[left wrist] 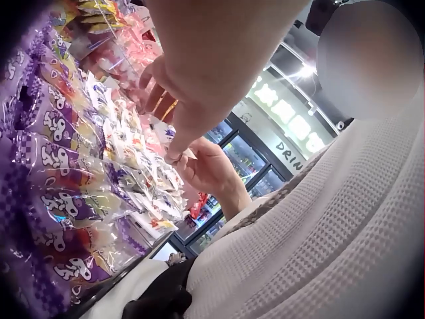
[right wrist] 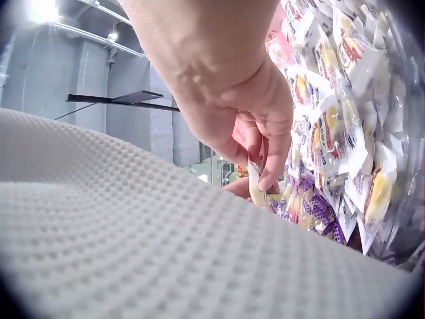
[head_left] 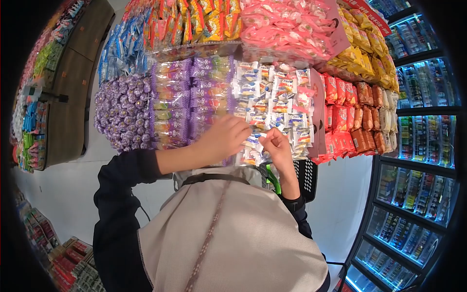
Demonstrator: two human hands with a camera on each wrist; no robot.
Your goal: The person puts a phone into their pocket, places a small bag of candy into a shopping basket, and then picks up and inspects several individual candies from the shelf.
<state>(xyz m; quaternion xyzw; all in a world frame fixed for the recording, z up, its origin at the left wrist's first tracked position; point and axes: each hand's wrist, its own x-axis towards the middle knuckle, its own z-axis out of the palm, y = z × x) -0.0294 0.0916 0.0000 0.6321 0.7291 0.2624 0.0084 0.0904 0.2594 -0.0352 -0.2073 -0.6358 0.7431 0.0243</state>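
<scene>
Over the white-wrapped snacks, my right hand (head_left: pixel 280 151) pinches a small white snack packet (right wrist: pixel 256 185) between thumb and fingers. Its wrapper shows pale yellow in the right wrist view. My left hand (head_left: pixel 224 138) comes in from the other side, fingers bent, its fingertips at the packet's opposite end. In the left wrist view the left thumb meets the right fingertips, and the hands hide most of the packet. Below and beyond both hands lie many white-wrapped snacks (head_left: pixel 282 104) with blue and red print.
Purple jelly packs (head_left: pixel 170 92) and purple round candies (head_left: pixel 124 109) fill the left of the display. Red packs (head_left: pixel 340 119) lie to the right, pink bags (head_left: pixel 287 24) behind. A black basket (head_left: pixel 307 177) is below the counter; lit drink fridges (head_left: pixel 423 141) line the right.
</scene>
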